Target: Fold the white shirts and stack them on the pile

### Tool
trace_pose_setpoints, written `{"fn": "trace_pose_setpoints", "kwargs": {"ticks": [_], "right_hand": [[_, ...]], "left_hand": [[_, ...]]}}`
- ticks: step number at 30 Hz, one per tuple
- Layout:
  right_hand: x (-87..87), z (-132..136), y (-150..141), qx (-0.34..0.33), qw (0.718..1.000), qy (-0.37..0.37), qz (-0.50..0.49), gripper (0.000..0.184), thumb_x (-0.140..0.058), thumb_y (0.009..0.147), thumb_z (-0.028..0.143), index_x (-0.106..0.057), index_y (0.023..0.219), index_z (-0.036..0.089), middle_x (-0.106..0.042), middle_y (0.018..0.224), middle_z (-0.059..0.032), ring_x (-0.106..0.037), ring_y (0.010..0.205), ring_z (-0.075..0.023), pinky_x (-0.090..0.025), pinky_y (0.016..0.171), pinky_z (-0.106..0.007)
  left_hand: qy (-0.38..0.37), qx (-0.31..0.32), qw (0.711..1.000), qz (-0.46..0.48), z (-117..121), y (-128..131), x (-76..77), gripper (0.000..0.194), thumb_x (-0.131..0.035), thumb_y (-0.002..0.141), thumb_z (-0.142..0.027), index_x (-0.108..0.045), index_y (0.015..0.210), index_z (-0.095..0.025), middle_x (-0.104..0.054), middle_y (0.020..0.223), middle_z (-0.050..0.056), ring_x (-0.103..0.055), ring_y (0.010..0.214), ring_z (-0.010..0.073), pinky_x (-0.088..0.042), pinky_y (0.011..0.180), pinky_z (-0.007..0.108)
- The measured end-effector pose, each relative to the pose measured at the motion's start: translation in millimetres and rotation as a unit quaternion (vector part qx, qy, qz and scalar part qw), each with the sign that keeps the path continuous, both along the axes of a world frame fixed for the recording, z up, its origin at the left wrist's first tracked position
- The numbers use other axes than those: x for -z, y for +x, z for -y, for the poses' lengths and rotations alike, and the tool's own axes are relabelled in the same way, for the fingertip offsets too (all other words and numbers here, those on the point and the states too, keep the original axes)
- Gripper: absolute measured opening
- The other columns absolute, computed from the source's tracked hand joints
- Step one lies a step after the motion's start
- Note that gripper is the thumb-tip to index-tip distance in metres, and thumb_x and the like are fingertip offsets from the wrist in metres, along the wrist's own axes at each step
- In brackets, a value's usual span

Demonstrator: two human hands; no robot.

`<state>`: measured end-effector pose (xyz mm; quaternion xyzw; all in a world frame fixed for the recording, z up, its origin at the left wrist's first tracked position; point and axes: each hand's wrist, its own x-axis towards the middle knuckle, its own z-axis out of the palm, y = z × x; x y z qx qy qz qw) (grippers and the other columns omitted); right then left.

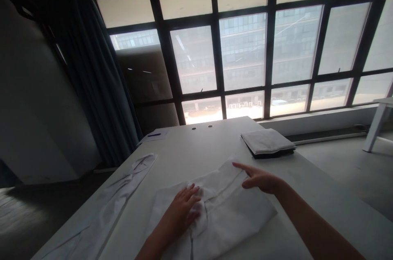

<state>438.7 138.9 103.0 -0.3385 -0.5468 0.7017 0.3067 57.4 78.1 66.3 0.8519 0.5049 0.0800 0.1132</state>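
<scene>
left hand (181, 211) spread flat, pressing white shirt (215, 215); right hand (260, 179) spread at its edge. folded stack (267, 142) beyond on counter (184, 145); cloth strip (107, 204) left; paper (155, 135) and pen (154, 134) far end.

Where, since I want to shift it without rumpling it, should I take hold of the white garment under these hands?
Probably the pointed right corner of the white garment, coming from the right with the right hand. That corner lies flat and free, while the left hand rests on the middle over bunched folds.
</scene>
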Motion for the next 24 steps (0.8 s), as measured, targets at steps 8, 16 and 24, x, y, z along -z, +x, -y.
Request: {"fn": "trace_pose_setpoints", "kwargs": {"ticks": [8,16,24], "right_hand": [[-14.2,7.8,-14.3,0.017,0.998,0.000,-0.061,0.106,-0.085,0.063,0.014,-0.038,0.157,0.022,-0.052,0.151,-0.0142,-0.063,0.121,-0.0311,-0.050,0.102,-0.043],[-39.0,32.3,-47.1,0.023,0.990,0.010,-0.142,0.104,-0.087,0.061,0.014,-0.041,0.154,0.024,-0.064,0.134,-0.0113,-0.066,0.113,-0.0301,-0.052,0.095,-0.043],[-45.5,37.1,-59.0,0.059,0.983,0.079,-0.153,0.093,-0.086,0.062,0.015,-0.052,0.148,0.027,-0.066,0.129,-0.0040,-0.064,0.102,-0.0217,-0.051,0.086,-0.032]], "left_hand": [[-0.080,0.001,0.996,0.025,-8.4,10.4,25.5,0.123,-0.081,0.066,-0.071,-0.020,0.162,-0.024,-0.014,0.170,0.010,-0.013,0.157,0.0338,-0.010,0.129,0.052],[-0.172,-0.031,0.984,-0.033,-30.3,35.0,12.5,0.159,-0.092,0.040,-0.066,-0.006,0.163,-0.014,-0.006,0.170,0.018,-0.005,0.156,0.0440,-0.012,0.127,0.056],[-0.169,0.011,0.984,-0.058,-36.4,114.4,30.5,0.166,-0.093,0.032,-0.065,-0.004,0.163,-0.015,-0.002,0.169,0.024,-0.001,0.150,0.0592,-0.013,0.115,0.080]]}}
